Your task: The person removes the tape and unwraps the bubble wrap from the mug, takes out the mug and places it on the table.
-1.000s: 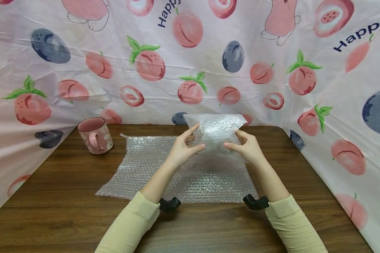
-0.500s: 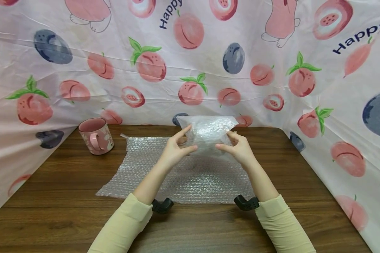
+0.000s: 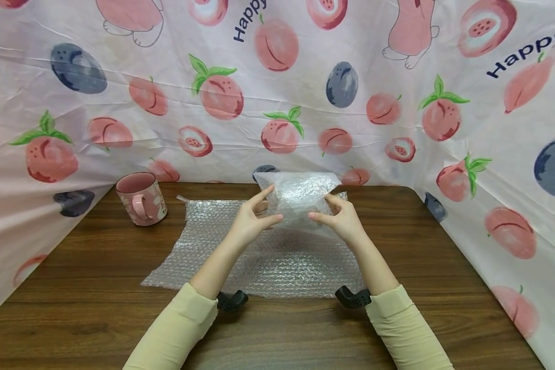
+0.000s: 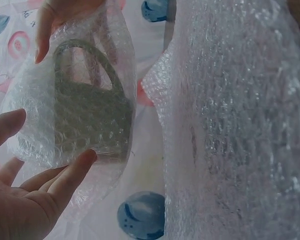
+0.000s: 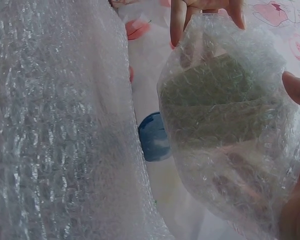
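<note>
A bubble-wrapped mug (image 3: 300,198) is held up above the far part of the table, between both hands. My left hand (image 3: 252,218) grips its left side, thumb in front and fingers behind. On the right side, my right hand (image 3: 342,218) holds it in the same way. Through the cloudy wrap in the left wrist view, a green mug (image 4: 90,115) with a loop handle shows. Under the hands, a large bubble wrap sheet (image 3: 203,241) lies spread on the table, partly covered by my forearms.
A pink flowered mug (image 3: 141,200) stands upright at the table's back left, beside the sheet. The brown wooden table (image 3: 74,308) meets a fruit-printed cloth (image 3: 305,113) at the back and along both sides.
Both hands have moved left together with the wrapped mug, and slightly down. The sheet and the pink mug have stayed in place.
</note>
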A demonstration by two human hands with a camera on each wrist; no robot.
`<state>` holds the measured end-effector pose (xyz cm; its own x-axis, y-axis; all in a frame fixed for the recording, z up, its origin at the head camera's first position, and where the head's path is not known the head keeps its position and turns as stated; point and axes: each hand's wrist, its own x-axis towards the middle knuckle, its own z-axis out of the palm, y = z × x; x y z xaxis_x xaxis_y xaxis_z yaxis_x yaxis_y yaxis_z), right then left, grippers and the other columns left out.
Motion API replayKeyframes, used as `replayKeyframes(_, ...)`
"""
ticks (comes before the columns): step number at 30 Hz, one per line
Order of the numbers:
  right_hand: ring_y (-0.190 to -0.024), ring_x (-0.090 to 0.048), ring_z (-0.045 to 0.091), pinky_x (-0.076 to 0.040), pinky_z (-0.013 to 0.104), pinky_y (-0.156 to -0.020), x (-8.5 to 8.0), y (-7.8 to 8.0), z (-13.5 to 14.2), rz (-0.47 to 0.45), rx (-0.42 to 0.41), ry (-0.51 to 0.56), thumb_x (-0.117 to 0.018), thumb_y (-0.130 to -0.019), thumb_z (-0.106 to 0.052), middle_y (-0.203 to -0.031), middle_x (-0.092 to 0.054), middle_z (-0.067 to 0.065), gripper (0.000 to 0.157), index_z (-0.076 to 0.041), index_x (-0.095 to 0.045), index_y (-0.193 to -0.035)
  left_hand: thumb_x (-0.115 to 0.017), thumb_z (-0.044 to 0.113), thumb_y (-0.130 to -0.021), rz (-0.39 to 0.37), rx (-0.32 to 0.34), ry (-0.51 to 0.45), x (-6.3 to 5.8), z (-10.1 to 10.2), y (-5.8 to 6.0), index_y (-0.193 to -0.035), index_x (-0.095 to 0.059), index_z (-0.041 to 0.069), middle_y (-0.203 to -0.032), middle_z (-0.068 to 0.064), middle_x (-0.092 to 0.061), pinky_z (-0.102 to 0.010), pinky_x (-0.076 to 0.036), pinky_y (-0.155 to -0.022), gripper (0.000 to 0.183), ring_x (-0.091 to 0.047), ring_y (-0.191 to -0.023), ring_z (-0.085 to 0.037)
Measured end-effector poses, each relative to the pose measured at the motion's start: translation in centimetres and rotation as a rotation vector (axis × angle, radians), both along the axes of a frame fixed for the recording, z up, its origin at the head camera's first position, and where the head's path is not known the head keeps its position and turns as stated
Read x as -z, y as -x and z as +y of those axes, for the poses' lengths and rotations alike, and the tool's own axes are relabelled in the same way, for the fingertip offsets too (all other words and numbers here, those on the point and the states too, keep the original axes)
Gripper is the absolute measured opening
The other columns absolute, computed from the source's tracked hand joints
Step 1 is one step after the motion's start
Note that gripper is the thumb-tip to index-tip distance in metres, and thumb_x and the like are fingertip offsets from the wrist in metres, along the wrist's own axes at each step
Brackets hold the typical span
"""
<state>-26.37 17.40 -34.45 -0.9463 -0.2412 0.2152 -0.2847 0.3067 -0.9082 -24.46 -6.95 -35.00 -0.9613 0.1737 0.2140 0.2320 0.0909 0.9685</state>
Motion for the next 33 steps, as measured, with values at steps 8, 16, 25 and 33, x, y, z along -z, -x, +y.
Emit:
replayKeyframes(8,-0.139,-0.023,0.034,-0.024,0.046,-0.11,0.7,0.3,-0.1,-0.012,0.001,0.002,-0.079,-0.08,-0.027,-0.151,-0.03,0.017,0.083,0.002,-0.036,-0.145,-0.074,0.004,-0.084,-0.031,0.008,-0.008,0.4,-0.1,0.3,-0.149,-0.036,0.022,-0.144,-0.034,-0.028,-0.05,-0.051,-0.084,0.077,-0.047,-0.121,-0.044)
replayKeyframes(16,-0.141,-0.021,0.032,-0.02,0.044,-0.112,1.4,0.7,-0.1,-0.019,-0.016,0.002,-0.077,-0.082,-0.026,-0.152,-0.027,0.018,0.082,0.004,-0.034,-0.145,-0.077,0.008,-0.082,-0.026,-0.024,0.003,1.2,0.0,0.6,-0.146,-0.041,0.028,-0.143,-0.033,-0.033,-0.041,-0.054,-0.08,0.077,-0.048,-0.12,-0.044)
replayKeyframes(25,-0.14,-0.021,0.035,-0.021,0.045,-0.112,2.0,1.2,-0.2,-0.021,-0.008,0.003,-0.078,-0.082,-0.025,-0.151,-0.028,0.02,0.082,0.005,-0.034,-0.145,-0.077,0.007,-0.081,-0.042,-0.048,-0.002,1.9,0.2,0.9,-0.145,-0.043,0.028,-0.142,-0.035,-0.033,-0.038,-0.055,-0.077,0.076,-0.052,-0.117,-0.042)
replayKeyframes(33,-0.138,-0.025,0.038,-0.025,0.045,-0.11,2.6,1.4,-0.2,-0.038,0.024,-0.038,-0.079,-0.08,-0.027,-0.15,-0.03,0.02,0.084,0.005,-0.035,-0.144,-0.077,0.005,-0.08,-0.049,-0.063,0.006,2.5,0.4,1.3,-0.146,-0.043,0.025,-0.14,-0.036,-0.035,-0.04,-0.055,-0.076,0.077,-0.055,-0.113,-0.042)
